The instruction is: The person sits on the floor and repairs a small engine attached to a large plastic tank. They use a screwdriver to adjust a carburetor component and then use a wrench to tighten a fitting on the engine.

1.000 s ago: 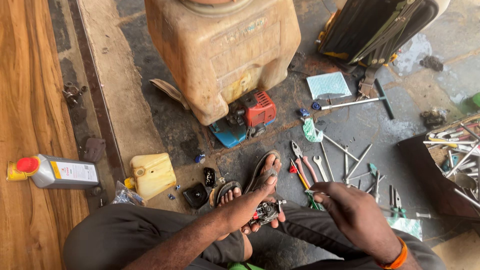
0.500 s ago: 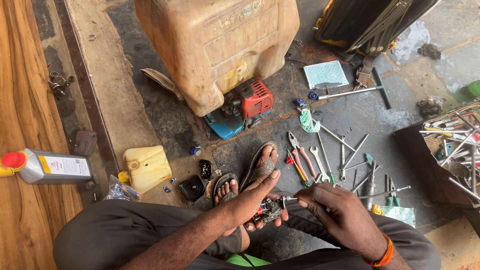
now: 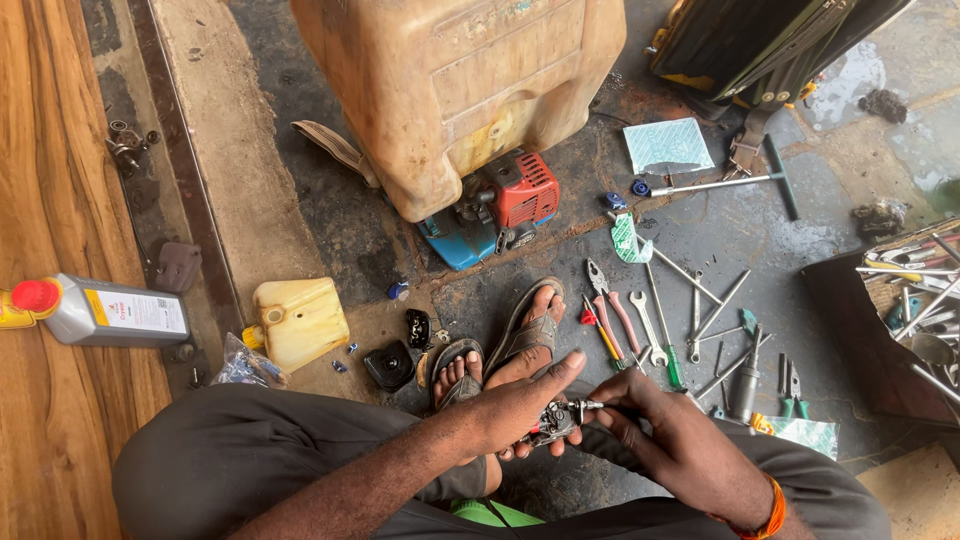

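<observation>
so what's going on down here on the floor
A person sits on the floor with a small metal engine part held in the left hand. The right hand presses a thin tool against that part. Their sandalled feet rest just ahead. Pliers, spanners and screwdrivers lie spread on the concrete to the right. A dirty yellowish tank with a red and blue engine stands in front, and a grey oil bottle lies on the wood at the left.
</observation>
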A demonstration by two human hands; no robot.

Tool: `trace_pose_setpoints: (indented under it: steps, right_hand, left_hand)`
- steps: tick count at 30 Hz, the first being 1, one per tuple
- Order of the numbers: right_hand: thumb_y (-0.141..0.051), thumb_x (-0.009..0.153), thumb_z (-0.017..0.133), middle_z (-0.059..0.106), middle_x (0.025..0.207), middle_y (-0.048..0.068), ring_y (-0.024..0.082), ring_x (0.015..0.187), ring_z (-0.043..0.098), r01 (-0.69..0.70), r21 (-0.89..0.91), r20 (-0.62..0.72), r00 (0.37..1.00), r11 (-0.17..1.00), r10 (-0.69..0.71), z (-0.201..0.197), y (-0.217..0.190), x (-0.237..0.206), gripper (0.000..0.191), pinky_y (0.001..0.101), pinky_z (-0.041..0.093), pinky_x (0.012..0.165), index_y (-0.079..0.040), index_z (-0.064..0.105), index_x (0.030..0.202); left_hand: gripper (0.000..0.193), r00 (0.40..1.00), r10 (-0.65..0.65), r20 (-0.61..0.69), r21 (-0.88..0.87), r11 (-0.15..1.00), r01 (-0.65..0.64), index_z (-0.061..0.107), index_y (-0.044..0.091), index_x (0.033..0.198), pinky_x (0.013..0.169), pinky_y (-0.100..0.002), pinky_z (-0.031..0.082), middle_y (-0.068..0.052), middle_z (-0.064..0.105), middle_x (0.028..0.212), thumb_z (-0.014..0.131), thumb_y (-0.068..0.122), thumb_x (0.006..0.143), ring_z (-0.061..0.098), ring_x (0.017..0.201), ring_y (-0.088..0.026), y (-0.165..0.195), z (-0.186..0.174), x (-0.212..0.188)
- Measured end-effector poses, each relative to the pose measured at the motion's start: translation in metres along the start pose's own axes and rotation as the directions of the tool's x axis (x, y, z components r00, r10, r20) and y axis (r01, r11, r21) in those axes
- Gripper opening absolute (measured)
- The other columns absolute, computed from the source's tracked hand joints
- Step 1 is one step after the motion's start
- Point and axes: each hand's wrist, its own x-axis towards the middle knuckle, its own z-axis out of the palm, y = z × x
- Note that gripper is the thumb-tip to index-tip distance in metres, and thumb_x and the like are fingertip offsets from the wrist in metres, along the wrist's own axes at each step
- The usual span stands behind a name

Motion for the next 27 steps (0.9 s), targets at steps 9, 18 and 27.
trace_pose_setpoints:
  steps: [9, 18, 27]
  right_hand:
    - [-0.019, 0.089, 0.071, 0.080, 0.098, 0.005, 0.016, 0.087, 0.081, -0.002, 0.062, -0.133, 0.991, 0.998, 0.010, 0.005, 0.009, -0.001, 0.025, 0.0334, 0.066, 0.075, -0.008, 0.078, 0.111]
    - [-0.018, 0.083, 0.077, 0.085, 0.092, 0.002, 0.015, 0.082, 0.078, -0.052, -0.057, -0.071, 0.996, 0.997, 0.047, 0.000, 0.010, -0.005, 0.025, 0.0317, 0.066, 0.065, -0.011, 0.077, 0.106]
    - [-0.014, 0.084, 0.076, 0.085, 0.095, 0.005, 0.014, 0.090, 0.085, -0.080, 0.210, 0.034, 0.997, 0.974, 0.075, 0.002, 0.016, -0.008, 0.034, 0.0304, 0.067, 0.075, -0.008, 0.066, 0.117]
  left_hand:
    - [0.062, 0.995, 0.044, 0.086, 0.258, 0.964, -0.065, 0.044, 0.004, 0.133, 0.058, -0.034, 0.061, -0.029, 0.061, 0.124, 0.052, 0.054, 0.097, 0.069, 0.079, -0.022, -0.009, -0.003, -0.003]
    - [0.042, 0.944, 0.331, 0.001, 0.705, 0.669, -0.235, 0.068, 0.016, 0.129, 0.114, -0.054, 0.040, -0.030, 0.021, 0.164, 0.059, 0.048, 0.103, 0.024, 0.153, -0.043, -0.010, 0.007, -0.017]
    - [0.044, 0.980, 0.188, 0.060, 0.627, 0.757, -0.184, 0.057, 0.013, 0.135, 0.100, -0.050, 0.052, -0.027, 0.051, 0.145, 0.049, 0.040, 0.101, 0.069, 0.122, -0.033, -0.002, 0.007, -0.028]
